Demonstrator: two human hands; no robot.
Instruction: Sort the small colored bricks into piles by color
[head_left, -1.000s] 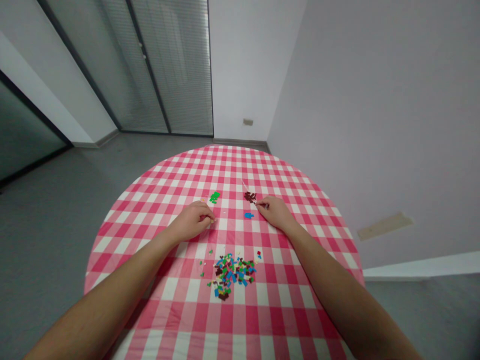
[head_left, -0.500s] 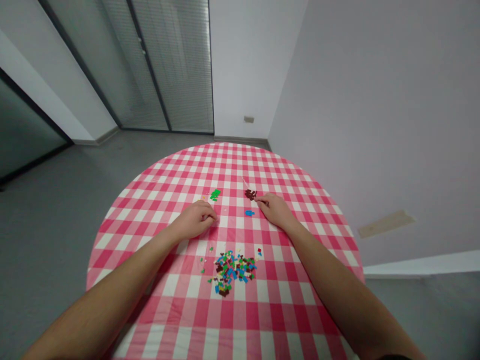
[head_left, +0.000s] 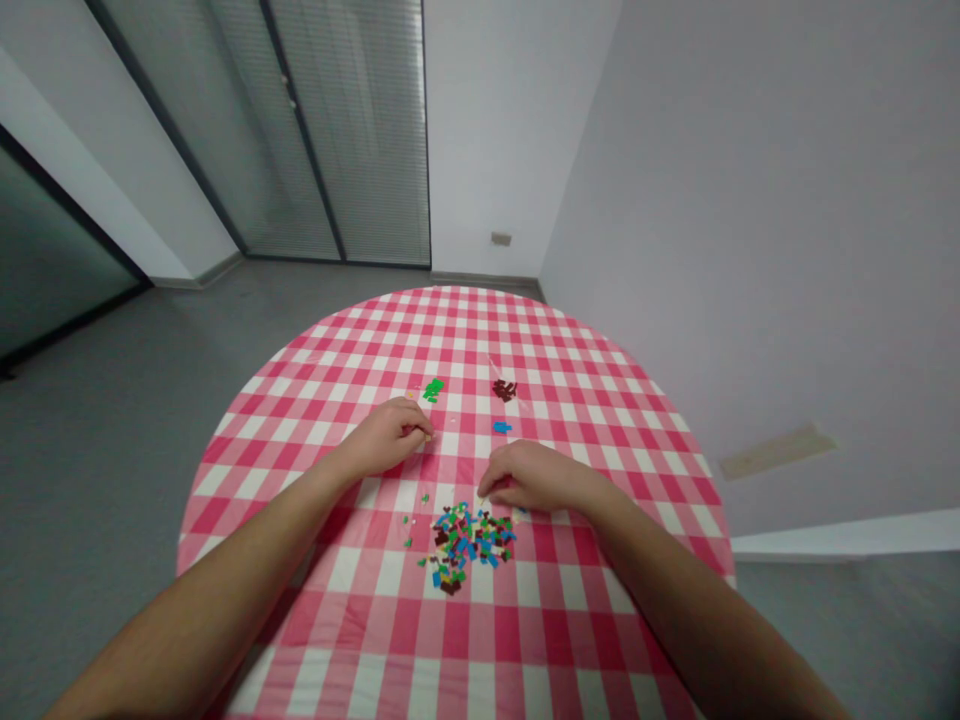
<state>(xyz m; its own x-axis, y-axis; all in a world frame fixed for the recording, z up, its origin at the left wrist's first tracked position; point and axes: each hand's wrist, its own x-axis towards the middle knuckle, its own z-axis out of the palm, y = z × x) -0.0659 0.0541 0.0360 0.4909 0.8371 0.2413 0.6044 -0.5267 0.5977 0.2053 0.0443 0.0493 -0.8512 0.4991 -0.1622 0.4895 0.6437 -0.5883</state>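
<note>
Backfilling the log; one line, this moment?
left hand: pale piece at fingertips | right hand: at mixed pile | grips: unclear | farther: green pieces, brown pieces, blue pieces

Pink-and-white checked tablecloth (head_left: 577, 630), mixed pile (head_left: 471, 545) in blue, green, dark brown and cream, green cluster (head_left: 433, 390), dark brown cluster (head_left: 504, 390), blue cluster (head_left: 501, 427), grey floor (head_left: 90, 450)

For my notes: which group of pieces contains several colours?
The mixed group nearest the person; the green group, brown group and blue group each show one colour.
</note>
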